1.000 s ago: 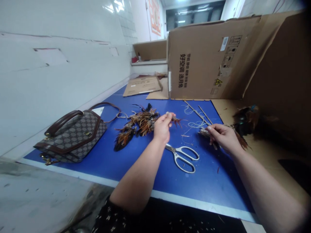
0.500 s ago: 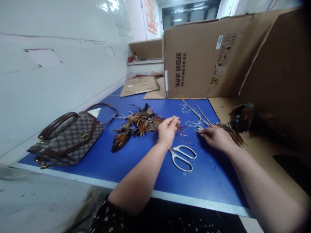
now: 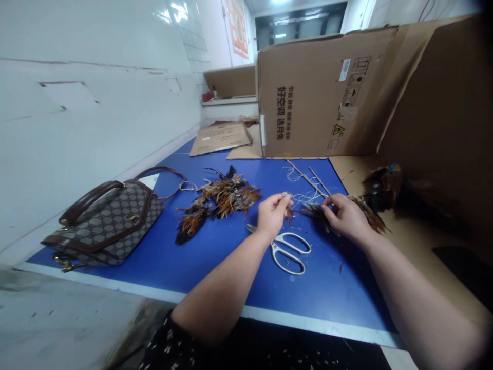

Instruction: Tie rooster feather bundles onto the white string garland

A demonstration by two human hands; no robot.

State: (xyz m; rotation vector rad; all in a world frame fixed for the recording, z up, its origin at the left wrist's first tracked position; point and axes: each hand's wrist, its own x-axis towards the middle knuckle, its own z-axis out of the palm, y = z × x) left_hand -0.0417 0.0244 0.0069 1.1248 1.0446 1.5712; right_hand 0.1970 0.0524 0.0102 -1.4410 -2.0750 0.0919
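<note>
My left hand [image 3: 271, 216] is closed in a pinch around the pale ends of a small bunch of feathers [image 3: 289, 211], whose reddish-brown tips hang below the fingers. To its right, my right hand [image 3: 344, 217] pinches a dark greyish feather [image 3: 313, 209] that points toward the left hand and is blurred. Brown feathers [image 3: 372, 218] show behind the right hand. Silver scissors [image 3: 290, 252] lie on the table under the left wrist, handles toward me. Left of them rests a pile of brown, orange and black feathers [image 3: 227, 198].
Thin sticks [image 3: 306, 177] and pale thread [image 3: 308, 197] lie beyond the hands. A patterned handbag [image 3: 111, 221] stands at the left on the blue table [image 3: 208, 267]. A large cardboard box [image 3: 316, 97] rises at the back, and more dark feathers [image 3: 381, 187] lie at the right.
My left hand has moved slightly right and down with its feather bunch. The right hand's fingers have shifted right, and a dark feather now sticks out to their left.
</note>
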